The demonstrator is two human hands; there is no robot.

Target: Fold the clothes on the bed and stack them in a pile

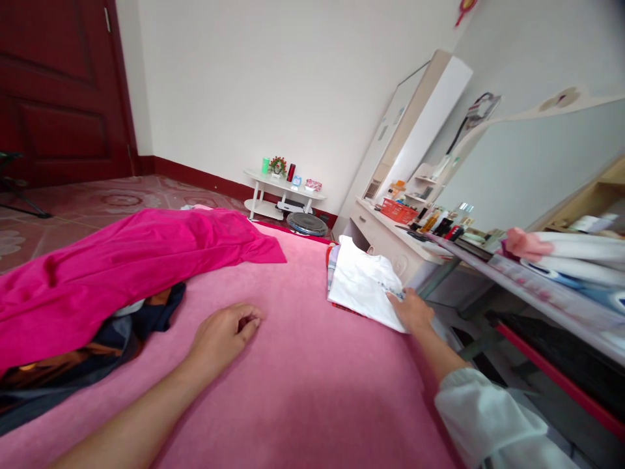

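A folded white T-shirt (364, 277) lies on top of a small stack of folded clothes (332, 264) at the right edge of the pink bed (303, 365). My right hand (415, 311) is at the shirt's near right side, its fingers closed on the fabric by a small printed pattern. Over the middle of the bed, my left hand (227, 332) is loosely curled, thumb and forefinger close together, with nothing visible in it. To its left, a bright pink garment (161, 254) is spread over a heap of dark clothes (112, 345).
Along the right stands a white dressing table (400, 238) with a red basket (398, 211) and several bottles. A cluttered shelf rack (551, 286) is close to my right arm. Past the bed's far end are a low white stand (273, 184) and a round dark-topped object (307, 223).
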